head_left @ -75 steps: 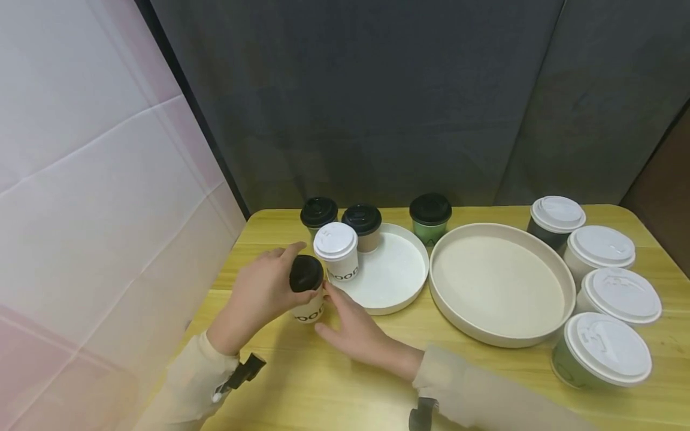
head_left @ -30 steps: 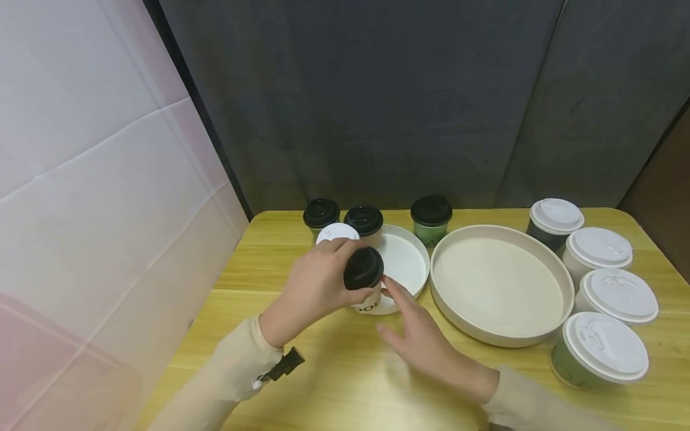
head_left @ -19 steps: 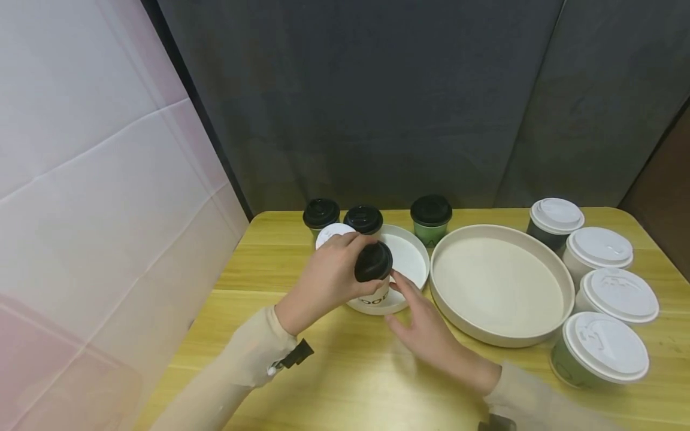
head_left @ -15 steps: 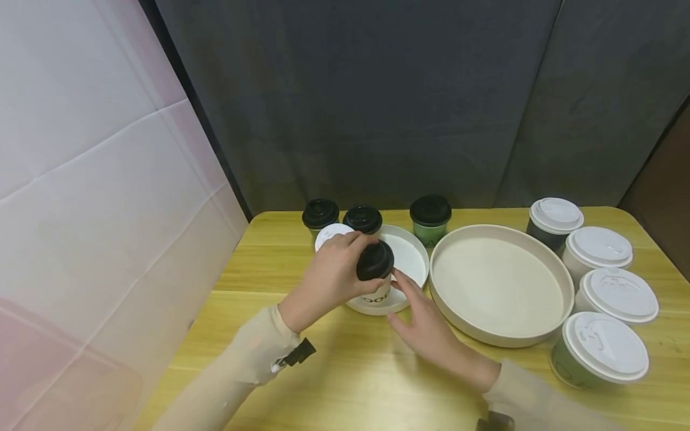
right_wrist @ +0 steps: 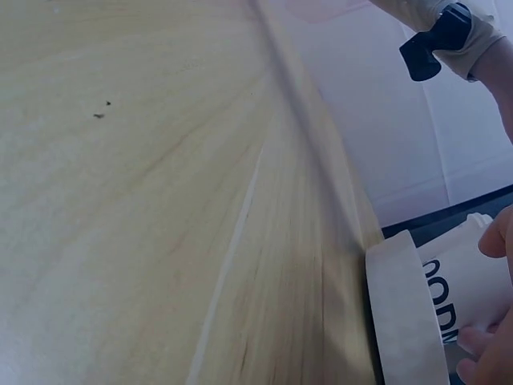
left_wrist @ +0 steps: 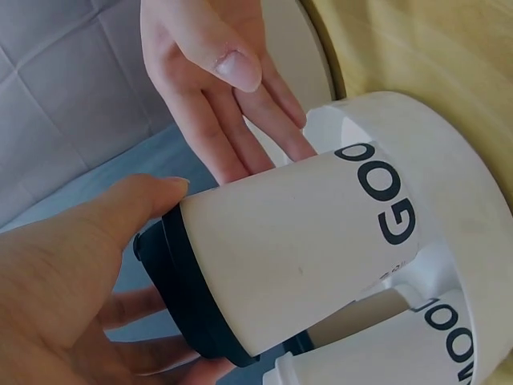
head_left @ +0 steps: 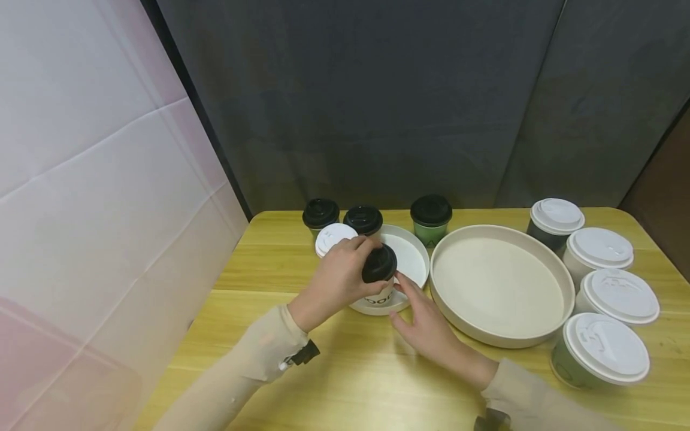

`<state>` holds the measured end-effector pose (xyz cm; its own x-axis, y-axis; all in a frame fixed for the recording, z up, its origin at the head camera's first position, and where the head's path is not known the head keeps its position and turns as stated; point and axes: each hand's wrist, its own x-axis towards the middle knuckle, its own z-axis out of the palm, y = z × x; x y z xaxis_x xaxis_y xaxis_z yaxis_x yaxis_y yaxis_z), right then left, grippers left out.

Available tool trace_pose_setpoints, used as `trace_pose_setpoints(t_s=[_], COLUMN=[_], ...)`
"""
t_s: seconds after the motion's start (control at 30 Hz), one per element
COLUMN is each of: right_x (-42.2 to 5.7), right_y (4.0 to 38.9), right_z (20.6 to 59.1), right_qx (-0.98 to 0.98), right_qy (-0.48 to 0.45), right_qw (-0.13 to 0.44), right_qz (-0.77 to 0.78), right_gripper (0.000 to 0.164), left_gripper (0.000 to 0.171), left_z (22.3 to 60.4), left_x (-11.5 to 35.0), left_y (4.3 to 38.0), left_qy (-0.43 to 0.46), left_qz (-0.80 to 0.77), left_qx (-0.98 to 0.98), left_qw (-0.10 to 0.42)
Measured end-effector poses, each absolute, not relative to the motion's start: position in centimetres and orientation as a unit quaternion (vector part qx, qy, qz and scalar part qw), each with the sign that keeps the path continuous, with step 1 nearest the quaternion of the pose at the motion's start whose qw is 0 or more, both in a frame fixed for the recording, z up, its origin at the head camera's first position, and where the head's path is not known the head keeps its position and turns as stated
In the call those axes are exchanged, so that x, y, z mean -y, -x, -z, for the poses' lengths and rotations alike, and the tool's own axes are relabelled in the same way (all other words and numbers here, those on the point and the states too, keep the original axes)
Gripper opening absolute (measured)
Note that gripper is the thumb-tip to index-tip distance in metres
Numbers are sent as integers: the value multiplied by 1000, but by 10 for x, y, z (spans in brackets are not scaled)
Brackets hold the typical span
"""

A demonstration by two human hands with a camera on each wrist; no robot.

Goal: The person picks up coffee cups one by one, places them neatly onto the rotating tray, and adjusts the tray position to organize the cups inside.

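My left hand [head_left: 341, 274] grips a white paper cup [left_wrist: 296, 241] with printed letters by its black lid [head_left: 380, 262], thumb on the near side and fingers around the far side. The cup is upright, its base inside the rim of the small white round tray [head_left: 411, 258]. My right hand [head_left: 429, 330] reaches in from the right with its fingers extended, fingertips right at the cup's side. Just left of the held cup, partly covered by my left hand, is a white cup with a white lid [head_left: 331, 237]. Behind them sits a brown cup with a black lid [head_left: 363, 219].
A larger beige round tray [head_left: 501, 287] lies right of the white one. Green cups with black lids stand at the back left [head_left: 320, 213] and back middle [head_left: 431, 216]. Several white-lidded cups [head_left: 617, 294] line the right side. A pale wall [head_left: 118, 197] borders the left.
Both hands have moved right with the black-lidded cup, from the table left of the white tray to inside its rim. Over the last half second the cup has shifted slightly right and down.
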<state>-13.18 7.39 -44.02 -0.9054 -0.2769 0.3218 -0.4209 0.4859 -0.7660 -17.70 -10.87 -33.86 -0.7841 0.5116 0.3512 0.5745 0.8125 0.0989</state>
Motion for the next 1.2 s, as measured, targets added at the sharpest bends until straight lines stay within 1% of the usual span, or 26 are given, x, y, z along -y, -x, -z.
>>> trace_pose_setpoints(t_s=[0.43,0.67,1.2], right_x=[-74,-74,-75], right_y=[133,134,133], right_z=[446,447,450], right_qx=[859,859,867], right_qy=[-207,-207,-206], right_qw=[83,79,74], right_qz=[-461,-461,-447], right_gripper=[78,77,80], left_gripper=[66,65,67], left_z=[344,347,351], left_x=[107,107,105], left_y=[176,177,175], left_qy=[274,275,268], left_qz=[97,91,78], left_qx=[946,945,948], left_qw=[144,153,155])
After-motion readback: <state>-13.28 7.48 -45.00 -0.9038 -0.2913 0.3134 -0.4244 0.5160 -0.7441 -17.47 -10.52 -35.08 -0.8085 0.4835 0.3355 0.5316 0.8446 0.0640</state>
